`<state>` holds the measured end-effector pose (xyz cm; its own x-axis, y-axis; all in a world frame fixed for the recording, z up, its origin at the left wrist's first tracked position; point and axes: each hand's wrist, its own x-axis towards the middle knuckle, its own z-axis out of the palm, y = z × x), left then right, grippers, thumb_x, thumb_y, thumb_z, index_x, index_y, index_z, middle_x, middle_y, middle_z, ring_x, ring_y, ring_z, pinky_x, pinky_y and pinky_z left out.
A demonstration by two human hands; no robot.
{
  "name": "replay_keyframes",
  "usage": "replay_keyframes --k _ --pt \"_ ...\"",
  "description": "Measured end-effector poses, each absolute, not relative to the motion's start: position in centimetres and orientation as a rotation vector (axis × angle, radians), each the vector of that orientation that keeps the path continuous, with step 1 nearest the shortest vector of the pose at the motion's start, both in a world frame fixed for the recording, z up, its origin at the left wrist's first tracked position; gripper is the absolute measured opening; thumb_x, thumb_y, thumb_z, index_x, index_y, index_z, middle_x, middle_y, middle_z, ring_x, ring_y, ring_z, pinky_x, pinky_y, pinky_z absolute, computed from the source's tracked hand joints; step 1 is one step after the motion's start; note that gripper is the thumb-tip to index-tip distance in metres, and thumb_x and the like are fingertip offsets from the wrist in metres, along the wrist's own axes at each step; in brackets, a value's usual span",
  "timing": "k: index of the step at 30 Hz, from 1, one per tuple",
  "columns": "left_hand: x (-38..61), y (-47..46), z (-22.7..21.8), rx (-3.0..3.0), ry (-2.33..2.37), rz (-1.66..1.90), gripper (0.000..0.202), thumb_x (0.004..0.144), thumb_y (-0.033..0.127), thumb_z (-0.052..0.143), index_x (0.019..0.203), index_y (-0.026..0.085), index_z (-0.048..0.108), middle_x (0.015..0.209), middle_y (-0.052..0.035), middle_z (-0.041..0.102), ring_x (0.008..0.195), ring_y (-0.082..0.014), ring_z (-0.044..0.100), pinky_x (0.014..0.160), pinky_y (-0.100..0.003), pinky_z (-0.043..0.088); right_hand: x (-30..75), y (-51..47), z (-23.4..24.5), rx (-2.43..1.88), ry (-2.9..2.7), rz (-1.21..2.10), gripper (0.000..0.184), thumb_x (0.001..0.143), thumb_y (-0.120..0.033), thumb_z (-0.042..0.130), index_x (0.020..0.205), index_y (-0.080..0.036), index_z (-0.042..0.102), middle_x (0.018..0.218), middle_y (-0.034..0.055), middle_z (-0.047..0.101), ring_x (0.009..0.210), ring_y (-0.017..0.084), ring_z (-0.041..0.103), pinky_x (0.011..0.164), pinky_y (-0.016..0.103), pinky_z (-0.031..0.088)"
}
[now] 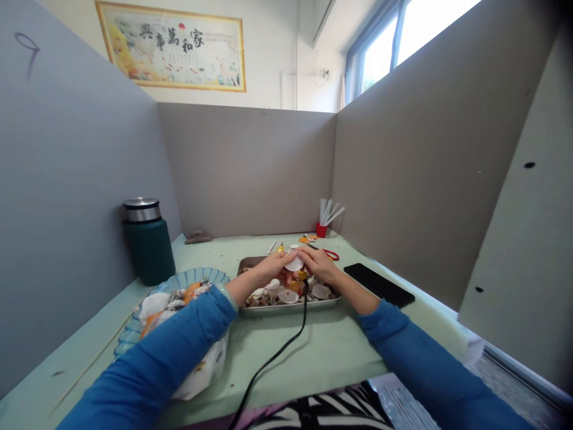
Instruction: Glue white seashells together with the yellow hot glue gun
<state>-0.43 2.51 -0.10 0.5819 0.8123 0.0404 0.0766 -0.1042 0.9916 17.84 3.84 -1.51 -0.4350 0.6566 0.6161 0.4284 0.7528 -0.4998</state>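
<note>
Holding a white shell (294, 263) in left hand (278, 266) and right hand (317, 263) above a tray (290, 309). Facing a bottle (150, 251) by the left edge of the table (333, 343), a cup (321, 230) by its far right corner.

The shell (294, 263) looks smooth, the tray (268, 310) metal.

Daylight glares white through the upper-right window (379, 55).

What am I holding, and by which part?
A white shell, held by its edges between your left hand and right hand. Whether either also grips the yellow thing below is unclear.
</note>
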Motion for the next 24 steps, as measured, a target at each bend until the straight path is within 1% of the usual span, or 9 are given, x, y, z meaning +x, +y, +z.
replay_keyframes --k 2,3,5,7,9,14,19,24 --pt "-0.46 2.55 -0.14 1.580 0.774 0.740 0.062 0.070 0.068 0.058 0.089 0.009 0.059 0.066 -0.0046 0.062 0.045 -0.0088 0.055 0.048 -0.022 0.043 17.86 3.91 -1.54 -0.841 -2.076 0.329 0.039 0.096 -0.044 0.035 0.101 -0.017 0.062 0.069 0.0023 0.062 0.062 0.015 0.056 0.061 0.026 0.040" --pt "-0.46 2.53 -0.12 1.585 0.780 0.742 0.062 0.071 0.068 0.058 0.090 0.009 0.059 0.066 -0.0051 0.062 0.045 -0.0092 0.055 0.048 -0.022 0.044 17.87 3.95 -1.55 -0.859 -2.064 0.321 0.039 0.096 -0.044 0.034 0.099 -0.017 0.062 0.066 0.0020 0.061 0.061 0.015 0.055 0.060 0.026 0.040" --pt "-0.43 2.44 -0.05 1.598 0.796 0.749 0.063 0.071 0.068 0.058 0.092 0.008 0.060 0.067 -0.0063 0.063 0.045 -0.0098 0.055 0.048 -0.023 0.044 17.90 4.01 -1.54 -0.895 -2.049 0.300 0.041 0.097 -0.044 0.032 0.087 -0.017 0.062 0.063 0.0018 0.060 0.060 0.015 0.053 0.059 0.025 0.038" --pt "-0.40 2.35 0.02 1.614 0.809 0.752 0.064 0.072 0.068 0.057 0.094 0.008 0.060 0.069 -0.0074 0.065 0.045 -0.0101 0.055 0.049 -0.024 0.044 17.92 4.06 -1.51 -0.924 -2.051 0.274 0.045 0.097 -0.043 0.032 0.072 -0.017 0.058 0.061 0.0020 0.059 0.059 0.014 0.052 0.059 0.025 0.037" --pt "-0.37 2.34 0.03 1.627 0.827 0.752 0.065 0.071 0.069 0.057 0.095 0.008 0.060 0.072 -0.0090 0.066 0.045 -0.0104 0.056 0.049 -0.024 0.045 17.92 4.10 -1.51 -0.945 -2.063 0.250 0.047 0.097 -0.042 0.032 0.064 -0.017 0.055 0.059 0.0018 0.058 0.058 0.013 0.051 0.059 0.025 0.036" --pt "-0.35 2.61 -0.15 1.670 0.874 0.767 0.068 0.069 0.071 0.057 0.091 0.006 0.061 0.070 -0.0110 0.065 0.044 -0.0114 0.056 0.050 -0.026 0.046 17.89 4.15 -1.52 -0.934 -2.092 0.240 0.045 0.096 -0.041 0.035 0.064 -0.017 0.054 0.059 0.0011 0.058 0.057 0.012 0.050 0.059 0.024 0.035" --pt "-0.35 2.83 -0.31 1.724 0.893 0.801 0.062 0.072 0.068 0.054 0.086 0.008 0.062 0.074 -0.0131 0.067 0.042 -0.0121 0.055 0.047 -0.027 0.045 17.90 3.93 -1.30 -0.933 -2.104 0.259 0.046 0.096 -0.039 0.035 0.058 -0.017 0.049 0.055 -0.0001 0.054 0.056 0.012 0.049 0.060 0.025 0.035" --pt "-0.31 2.91 -0.46 1.782 0.927 0.835 0.057 0.077 0.065 0.051 0.079 0.009 0.062 0.071 -0.0124 0.067 0.041 -0.0125 0.055 0.046 -0.026 0.043 17.89 3.65 -1.06 -0.911 -2.104 0.330 0.049 0.096 -0.042 0.034 0.055 -0.018 0.046 0.052 -0.0005 0.051 0.055 0.012 0.048 0.059 0.024 0.035"
